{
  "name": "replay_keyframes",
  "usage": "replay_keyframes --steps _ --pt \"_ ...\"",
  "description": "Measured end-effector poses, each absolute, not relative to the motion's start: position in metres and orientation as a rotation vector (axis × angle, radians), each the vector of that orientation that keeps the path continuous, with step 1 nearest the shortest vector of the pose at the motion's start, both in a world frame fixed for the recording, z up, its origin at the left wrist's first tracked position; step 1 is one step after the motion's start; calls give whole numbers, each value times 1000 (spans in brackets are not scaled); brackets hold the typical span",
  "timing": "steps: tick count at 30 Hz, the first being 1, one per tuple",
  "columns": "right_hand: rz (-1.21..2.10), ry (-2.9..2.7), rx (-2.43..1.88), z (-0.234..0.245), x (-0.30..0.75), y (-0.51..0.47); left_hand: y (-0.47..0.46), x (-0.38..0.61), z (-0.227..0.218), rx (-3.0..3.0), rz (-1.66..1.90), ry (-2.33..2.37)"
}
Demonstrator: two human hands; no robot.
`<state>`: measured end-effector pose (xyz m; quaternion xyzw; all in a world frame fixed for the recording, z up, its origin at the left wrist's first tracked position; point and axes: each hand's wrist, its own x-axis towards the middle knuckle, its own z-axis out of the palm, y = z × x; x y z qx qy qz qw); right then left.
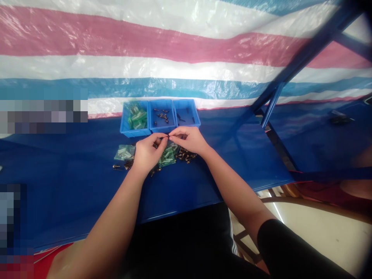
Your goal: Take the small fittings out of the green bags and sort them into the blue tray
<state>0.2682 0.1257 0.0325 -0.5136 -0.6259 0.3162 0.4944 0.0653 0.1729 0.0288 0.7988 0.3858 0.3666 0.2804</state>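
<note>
My left hand [150, 151] and my right hand [188, 138] meet fingertip to fingertip just in front of the blue bins. Each pinches with thumb and forefinger, and what lies between the tips is too small to name. Beneath them are green-tinted plastic packets [167, 155] of pale slim pieces and a heap of dark, brassy screw-like parts [186, 155]. Another clear packet [124, 152] lies left of my left hand, near a loose screw-like part [116, 167].
Three joined blue bins stand behind my hands: the left bin [134, 133] holds green packets, the middle bin [162, 128] and right bin [198, 123] hold small dark parts. A blue metal frame [293, 58] rises at right. Striped sheeting [174, 46] hangs behind the blue table [180, 193].
</note>
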Motion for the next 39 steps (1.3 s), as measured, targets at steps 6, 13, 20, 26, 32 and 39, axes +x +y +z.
replay_keyframes --steps 6,13,20,26,32,39 --pt "773 -1509 -1249 31 269 126 173 65 28 2146 988 1029" --pt "776 -1526 -1240 32 269 126 173 66 27 2146 987 1024" --pt "786 -1538 -1252 31 270 127 173 66 29 2146 978 1043" --pt "776 -1547 -1252 30 269 126 172 65 28 2140 954 1058" --pt "781 -1560 -1270 32 269 125 172 66 29 2131 966 1056" --pt "810 -1557 -1270 32 270 125 173 65 28 2138 945 1061"
